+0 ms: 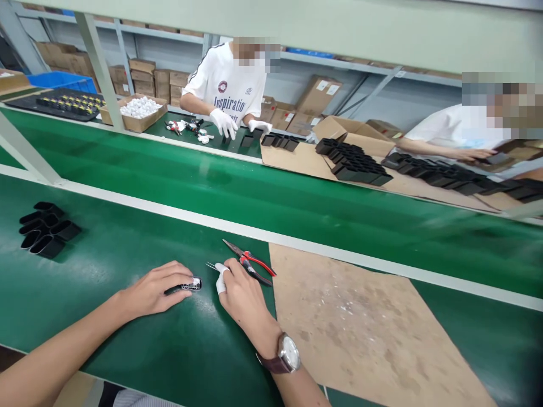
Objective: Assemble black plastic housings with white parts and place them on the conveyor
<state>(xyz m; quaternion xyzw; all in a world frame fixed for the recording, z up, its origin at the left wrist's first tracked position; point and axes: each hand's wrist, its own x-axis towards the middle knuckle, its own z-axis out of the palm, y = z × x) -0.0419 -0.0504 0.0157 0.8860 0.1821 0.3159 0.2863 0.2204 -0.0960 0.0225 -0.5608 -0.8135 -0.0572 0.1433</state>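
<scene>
My left hand point(159, 287) is closed around a small black casing point(193, 284) on the green table, its open end with pale parts facing right. To the right, my right hand point(237, 288) pinches thin metal tweezers point(211, 265), whose tips point left, apart from the casing. White covers wrap two of the right hand's fingertips, and a watch point(289, 353) is on that wrist. Just beyond the right hand lie red-and-black pliers point(250, 261).
Several black oval sleeves point(48, 229) stand at the left. A cardboard sheet point(360, 322) lies at the right. Past a white rail point(169, 210) runs a green belt point(203, 169). Across it, a person in white gloves point(224, 123) and another person point(453, 133) handle black casings.
</scene>
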